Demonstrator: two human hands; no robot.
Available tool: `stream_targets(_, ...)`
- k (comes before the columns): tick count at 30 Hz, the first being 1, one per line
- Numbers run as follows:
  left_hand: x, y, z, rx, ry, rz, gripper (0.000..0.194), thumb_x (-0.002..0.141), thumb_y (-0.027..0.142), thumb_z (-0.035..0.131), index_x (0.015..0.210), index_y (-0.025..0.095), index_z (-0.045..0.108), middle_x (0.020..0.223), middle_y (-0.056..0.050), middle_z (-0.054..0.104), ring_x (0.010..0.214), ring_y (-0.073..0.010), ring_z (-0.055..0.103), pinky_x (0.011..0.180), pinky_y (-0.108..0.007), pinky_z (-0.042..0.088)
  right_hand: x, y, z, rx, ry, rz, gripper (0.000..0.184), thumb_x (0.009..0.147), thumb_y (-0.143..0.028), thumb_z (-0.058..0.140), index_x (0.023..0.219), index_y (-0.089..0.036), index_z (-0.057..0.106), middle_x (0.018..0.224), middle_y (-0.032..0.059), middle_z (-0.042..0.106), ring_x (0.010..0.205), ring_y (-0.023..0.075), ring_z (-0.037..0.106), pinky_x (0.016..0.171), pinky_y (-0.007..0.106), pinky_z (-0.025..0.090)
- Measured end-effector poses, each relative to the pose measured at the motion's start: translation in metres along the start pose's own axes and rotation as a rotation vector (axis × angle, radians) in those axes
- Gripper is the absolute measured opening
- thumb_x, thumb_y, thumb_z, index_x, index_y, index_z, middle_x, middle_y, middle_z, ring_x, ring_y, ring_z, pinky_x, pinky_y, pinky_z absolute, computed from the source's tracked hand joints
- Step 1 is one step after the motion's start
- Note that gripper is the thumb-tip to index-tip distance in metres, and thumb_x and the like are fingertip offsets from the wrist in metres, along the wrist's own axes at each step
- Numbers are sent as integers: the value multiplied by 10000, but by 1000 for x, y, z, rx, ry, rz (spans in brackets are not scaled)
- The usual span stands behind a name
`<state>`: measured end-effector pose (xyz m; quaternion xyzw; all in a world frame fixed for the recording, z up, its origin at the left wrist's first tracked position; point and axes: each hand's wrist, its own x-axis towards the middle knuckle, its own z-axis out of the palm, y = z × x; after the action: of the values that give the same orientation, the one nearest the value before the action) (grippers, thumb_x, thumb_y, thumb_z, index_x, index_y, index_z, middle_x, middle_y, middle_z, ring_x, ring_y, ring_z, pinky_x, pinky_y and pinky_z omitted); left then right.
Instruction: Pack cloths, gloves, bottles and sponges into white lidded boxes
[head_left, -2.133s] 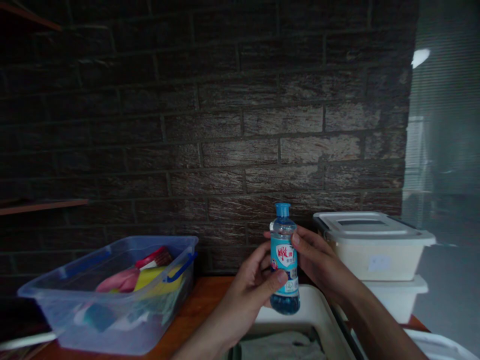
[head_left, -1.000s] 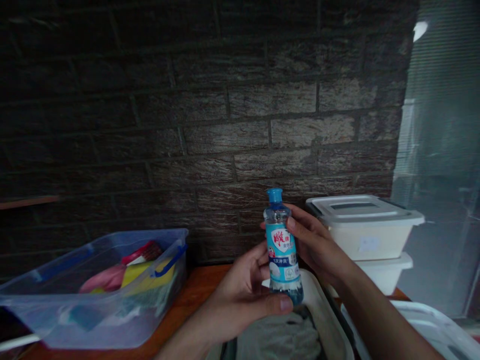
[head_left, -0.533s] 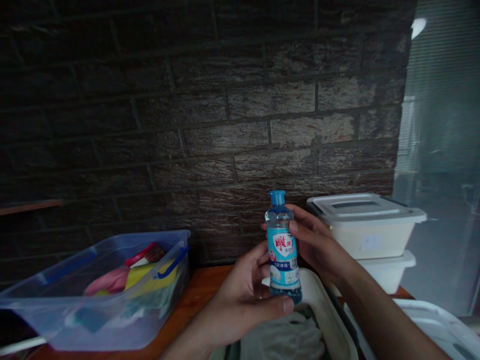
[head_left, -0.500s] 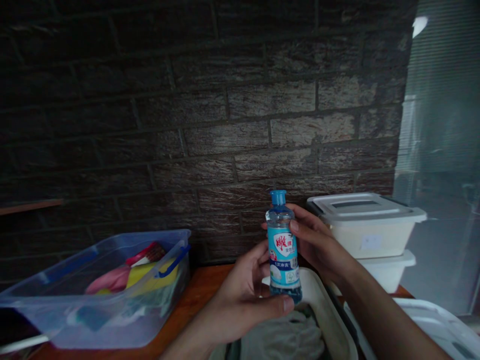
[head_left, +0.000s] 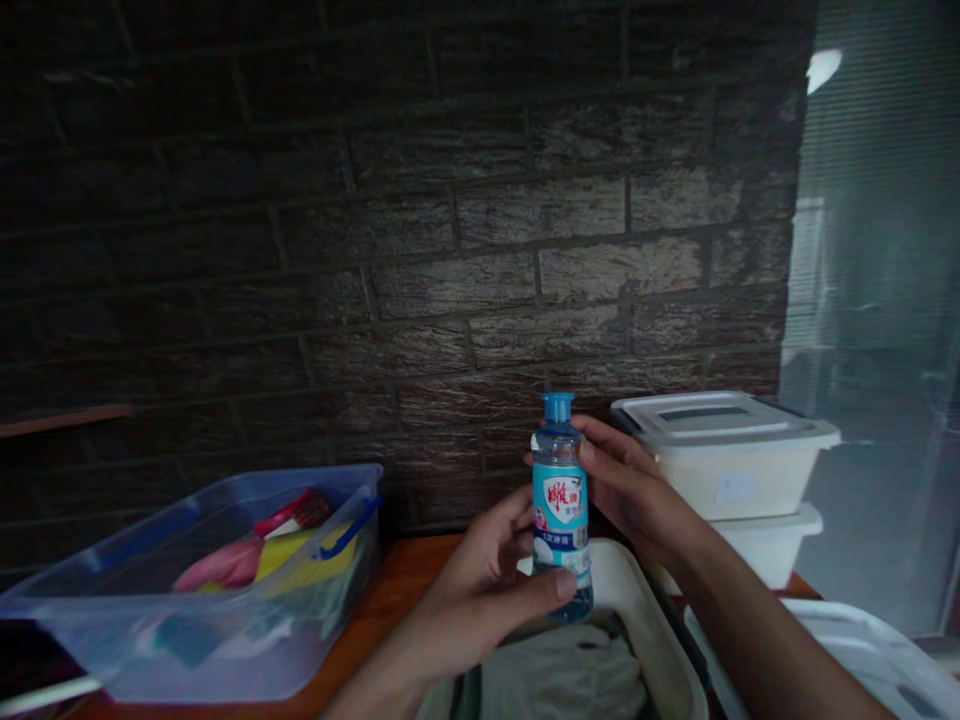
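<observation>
A small clear bottle [head_left: 559,500] with a blue cap and a teal label stands upright in both my hands, held above a white tub [head_left: 651,640]. My left hand [head_left: 480,590] wraps its lower part, thumb across the front near the base. My right hand [head_left: 634,490] grips the upper part from the right, thumb on the shoulder below the cap. The bottle holds bluish liquid. Grey cloth [head_left: 559,675] lies in the tub under it.
A translucent blue bin [head_left: 225,640] with pink, yellow and red items sits at the left on the wooden table [head_left: 390,600]. Two stacked white lidded boxes [head_left: 731,460] stand at the right. A dark brick wall [head_left: 450,250] is close behind. Another white container's rim [head_left: 862,660] shows lower right.
The bottle stays upright in both hands; it has sunk slightly toward the tub. My left thumb has slid from the base edge up across the front.
</observation>
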<state>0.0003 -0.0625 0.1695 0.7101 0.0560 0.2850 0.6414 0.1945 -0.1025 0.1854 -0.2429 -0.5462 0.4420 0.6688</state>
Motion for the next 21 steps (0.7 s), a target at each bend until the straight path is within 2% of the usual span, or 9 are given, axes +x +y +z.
stream_targets(5, 3, 3, 1, -46, 126, -108, 508, 910, 419, 698, 1374, 244, 588, 1182, -115, 691, 960, -253, 703, 777, -364, 586, 1, 3, -1, -48, -27, 5, 369, 910, -410, 722, 1235, -247, 661, 1218, 94, 725, 1166, 299, 658, 1012, 481, 478)
stream_targets(8, 4, 5, 3, -53, 172, -147, 505, 928, 454, 659, 1372, 227, 575, 1144, -124, 698, 906, -264, 719, 656, -337, 603, 1, 3, 0, -47, -43, 47, 417, 926, -436, 697, 1295, -247, 647, 1234, 99, 715, 1166, 297, 656, 1041, 495, 459)
stream_targets(10, 4, 7, 4, -95, 162, -148, 496, 935, 448, 648, 1366, 216, 566, 1169, -137, 690, 938, -299, 725, 620, -350, 616, 2, 4, 2, -25, -67, 70, 445, 941, -449, 673, 1333, -243, 630, 1237, 99, 710, 1182, 295, 646, 1054, 491, 449)
stream_targets(14, 4, 12, 6, -198, 175, -128, 407, 959, 428, 612, 1295, 199, 590, 1201, -149, 685, 959, -341, 733, 605, -405, 642, 1, 5, 3, -10, -116, 92, 387, 963, -417, 645, 1292, -213, 654, 1185, 91, 713, 1173, 275, 641, 1055, 452, 448)
stream_targets(18, 4, 13, 3, -236, 222, -76, 441, 946, 436, 633, 1307, 187, 593, 1141, -152, 712, 918, -333, 739, 608, -426, 650, -2, 6, 2, -65, -191, 148, 405, 981, -395, 620, 1355, -241, 602, 1193, 76, 692, 1150, 251, 635, 1006, 424, 480)
stream_targets(21, 5, 13, -1, -240, 287, -35, 450, 931, 438, 657, 1294, 179, 602, 1141, -155, 714, 905, -307, 736, 606, -395, 648, -3, 8, 1, -128, -310, 200, 487, 950, -373, 674, 1407, -262, 544, 1283, 81, 650, 1138, 241, 631, 940, 392, 514)
